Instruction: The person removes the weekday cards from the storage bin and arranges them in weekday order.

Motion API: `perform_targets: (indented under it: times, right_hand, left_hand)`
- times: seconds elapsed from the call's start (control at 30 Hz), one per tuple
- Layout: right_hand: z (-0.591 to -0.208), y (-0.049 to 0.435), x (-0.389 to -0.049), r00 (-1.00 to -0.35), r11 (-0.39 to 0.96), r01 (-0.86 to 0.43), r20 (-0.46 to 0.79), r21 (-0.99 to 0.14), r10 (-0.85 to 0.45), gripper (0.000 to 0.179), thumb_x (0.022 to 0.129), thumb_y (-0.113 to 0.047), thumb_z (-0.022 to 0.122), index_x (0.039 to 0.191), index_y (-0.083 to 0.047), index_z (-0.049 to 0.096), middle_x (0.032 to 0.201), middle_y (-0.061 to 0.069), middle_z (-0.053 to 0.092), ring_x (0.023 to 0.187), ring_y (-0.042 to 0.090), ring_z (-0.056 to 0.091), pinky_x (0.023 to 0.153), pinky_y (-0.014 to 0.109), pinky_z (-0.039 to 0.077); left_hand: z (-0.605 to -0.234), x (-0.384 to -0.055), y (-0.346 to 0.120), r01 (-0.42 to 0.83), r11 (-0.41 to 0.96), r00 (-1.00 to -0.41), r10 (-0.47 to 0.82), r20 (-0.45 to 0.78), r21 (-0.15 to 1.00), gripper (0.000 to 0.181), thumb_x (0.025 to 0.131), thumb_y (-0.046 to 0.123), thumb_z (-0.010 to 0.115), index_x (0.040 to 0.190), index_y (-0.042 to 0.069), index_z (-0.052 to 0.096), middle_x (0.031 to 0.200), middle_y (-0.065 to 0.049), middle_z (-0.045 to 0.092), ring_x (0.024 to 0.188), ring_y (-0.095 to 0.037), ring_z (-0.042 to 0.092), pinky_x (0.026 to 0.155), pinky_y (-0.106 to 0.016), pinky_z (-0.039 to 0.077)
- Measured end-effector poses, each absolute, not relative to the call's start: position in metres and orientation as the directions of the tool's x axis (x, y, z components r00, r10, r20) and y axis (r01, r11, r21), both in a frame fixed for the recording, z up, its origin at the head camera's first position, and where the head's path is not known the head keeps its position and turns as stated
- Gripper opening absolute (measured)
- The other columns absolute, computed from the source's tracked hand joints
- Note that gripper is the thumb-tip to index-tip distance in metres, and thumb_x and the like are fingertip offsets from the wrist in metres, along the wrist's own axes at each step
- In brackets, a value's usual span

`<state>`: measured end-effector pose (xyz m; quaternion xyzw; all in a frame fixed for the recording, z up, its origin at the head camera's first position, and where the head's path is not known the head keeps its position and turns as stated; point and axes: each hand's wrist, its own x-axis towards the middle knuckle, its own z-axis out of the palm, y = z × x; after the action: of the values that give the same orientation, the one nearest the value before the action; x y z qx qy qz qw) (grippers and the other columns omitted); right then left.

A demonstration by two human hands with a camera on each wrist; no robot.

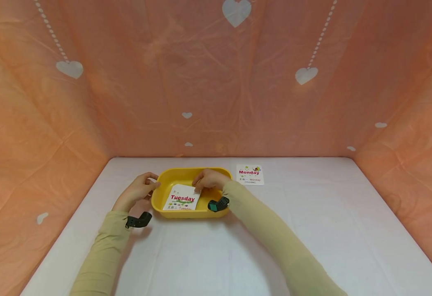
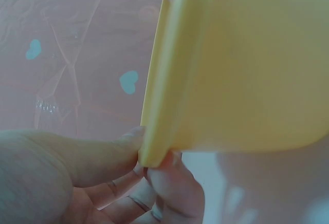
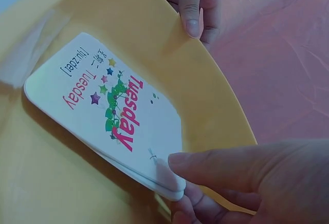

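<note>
A yellow oval-cornered tray (image 1: 193,214) sits near the back of the white table. My left hand (image 1: 138,190) pinches its left rim between thumb and fingers, as the left wrist view shows up close. Inside the tray lies a small stack of white cards, the top one a "Tuesday" card (image 3: 110,98) with stars and a green drawing. With thumb on top and fingers beneath, my right hand (image 1: 209,179) pinches a corner of the stack. How many cards are between the fingers I cannot tell.
A "Monday" card (image 1: 250,174) lies face up on the table (image 1: 312,213), just right of the tray. An orange-pink cloth (image 1: 238,82) with white hearts hangs behind the table and along both sides. Dark straps (image 1: 139,220) circle the wrists.
</note>
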<state>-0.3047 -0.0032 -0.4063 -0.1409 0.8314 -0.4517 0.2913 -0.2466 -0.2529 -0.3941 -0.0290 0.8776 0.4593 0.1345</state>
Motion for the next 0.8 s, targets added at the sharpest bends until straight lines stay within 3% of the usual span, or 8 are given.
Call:
perform_targets:
  times: [0.8]
  right_hand:
    - [-0.4012, -0.0039, -0.3029, -0.795, 0.543, 0.057, -0.367, -0.838, -0.483, 0.027, 0.074, 0.0, 0.078, 0.097, -0.003, 0.067, 0.086, 0.004, 0.061, 0.068, 0.019, 0.05, 0.067, 0.03, 0.043]
  left_hand:
    - [-0.3938, -0.2461, -0.2528, -0.172, 0.561, -0.961, 0.086, -0.264, 0.81, 0.034, 0.1, 0.014, 0.05, 0.128, -0.004, 0.042, 0.095, -0.017, 0.058, 0.073, -0.023, 0.056, 0.062, -0.03, 0.052]
